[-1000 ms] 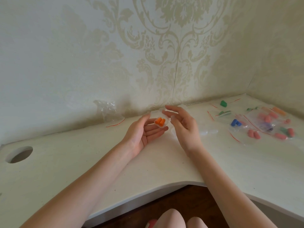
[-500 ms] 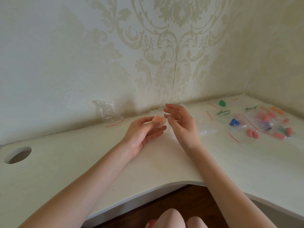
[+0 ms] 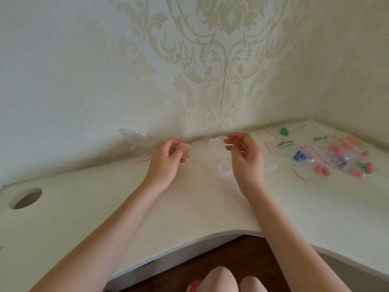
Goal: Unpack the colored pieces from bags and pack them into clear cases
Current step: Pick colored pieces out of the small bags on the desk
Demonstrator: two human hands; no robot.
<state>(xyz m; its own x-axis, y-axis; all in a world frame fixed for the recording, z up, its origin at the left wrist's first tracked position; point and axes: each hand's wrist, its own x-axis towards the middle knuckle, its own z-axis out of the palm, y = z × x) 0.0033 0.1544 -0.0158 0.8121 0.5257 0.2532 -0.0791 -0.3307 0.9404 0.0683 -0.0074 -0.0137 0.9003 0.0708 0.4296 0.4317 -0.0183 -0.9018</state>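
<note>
Curled left-hand fingers (image 3: 182, 149) pinching a small clear case (image 3: 185, 149) with orange pieces (image 3: 186, 147) showing through it, held just above the worktop (image 3: 189, 207) near the wall. Likely very light, stiff and thin-walled plastic, smooth enough to slip, so best gripped across its short edges with thumb against fingertips rather than squeezed flat; lid state not clear from here. Pieces probably soft foam, compressible and feather-light, easy to pinch at mid-length. Right-hand fingers (image 3: 229, 142) loosely bent and parted, apparently holding nothing, though a scrap of clear film there cannot be ruled out. Left hand (image 3: 168, 161) palm turned inward, wrist straight, forearm rising from the lower left. Right hand (image 3: 246, 159) raised with its back toward the camera, wrist slightly cocked, forearm coming up from the lower right. More clear cases (image 3: 212, 143) between the two hands by the wall, another (image 3: 224, 166) just beside the right wrist. Empty crumpled bag (image 3: 134, 140) left of the left hand. Bags with pink, blue and green pieces (image 3: 336, 157) well apart to the right.
</note>
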